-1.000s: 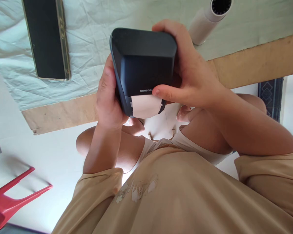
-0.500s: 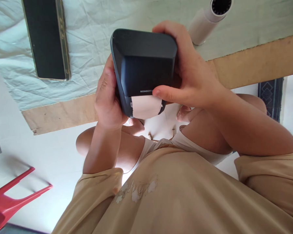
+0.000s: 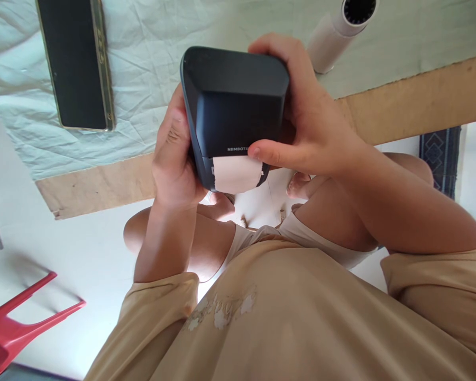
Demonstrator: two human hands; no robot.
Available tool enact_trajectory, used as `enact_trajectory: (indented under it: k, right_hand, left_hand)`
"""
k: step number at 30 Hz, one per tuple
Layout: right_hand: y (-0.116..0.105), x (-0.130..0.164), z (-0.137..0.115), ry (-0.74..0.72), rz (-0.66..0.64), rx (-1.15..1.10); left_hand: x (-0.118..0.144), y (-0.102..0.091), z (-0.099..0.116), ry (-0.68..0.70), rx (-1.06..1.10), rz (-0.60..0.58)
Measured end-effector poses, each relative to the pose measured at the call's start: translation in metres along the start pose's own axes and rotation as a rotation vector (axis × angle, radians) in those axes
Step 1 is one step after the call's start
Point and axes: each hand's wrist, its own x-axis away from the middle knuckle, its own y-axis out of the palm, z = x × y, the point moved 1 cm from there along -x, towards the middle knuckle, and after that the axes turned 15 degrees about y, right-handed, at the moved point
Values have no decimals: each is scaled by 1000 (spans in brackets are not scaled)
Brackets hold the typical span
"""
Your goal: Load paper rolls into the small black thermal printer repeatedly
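Note:
A dark label printer (image 3: 238, 116) marked NIIMBOT is held up between both hands, over the near edge of the table. A strip of white label paper (image 3: 238, 173) sticks out at its lower end. My left hand (image 3: 173, 153) grips the printer's left side, its fingers mostly hidden behind the body. Around the right side wraps my right hand (image 3: 305, 106), its fingers at the upper right corner and its thumb pressed on the front, just above the paper and over the end of the lettering.
A smartphone (image 3: 77, 63) with a dark screen lies on the pale green cloth (image 3: 146, 63) at the left. A whitish cylinder with a dark open end (image 3: 329, 39) stands at the back right. Bare wooden board (image 3: 103, 182) forms the table's near edge. A red plastic stool (image 3: 19, 333) is at lower left.
Almost nothing differs. My left thumb has shifted slightly on the printer's side; the printer and my right hand are practically still.

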Motion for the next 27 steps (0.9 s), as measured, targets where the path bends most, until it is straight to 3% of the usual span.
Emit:
enact_trajectory:
  k: [3, 9, 12, 16, 21, 27]
  right_hand:
    - [-1, -1, 1, -13, 0, 11]
    - [-2, -1, 6, -49, 26, 33]
    - [-5, 0, 5, -17, 16, 74]
    - [-13, 3, -3, 12, 14, 215]
    - [-19, 9, -15, -42, 216, 368]
    - [-22, 19, -22, 98, 161, 241]
  left_hand:
    - [0, 1, 2, 16, -65, 30]
    - [-2, 13, 13, -32, -132, -42]
    - [-4, 19, 20, -47, -52, 5]
    - [-2, 23, 23, -231, 20, 5]
    - [0, 4, 8, -49, 76, -192]
    - [0, -11, -11, 11, -7, -234]
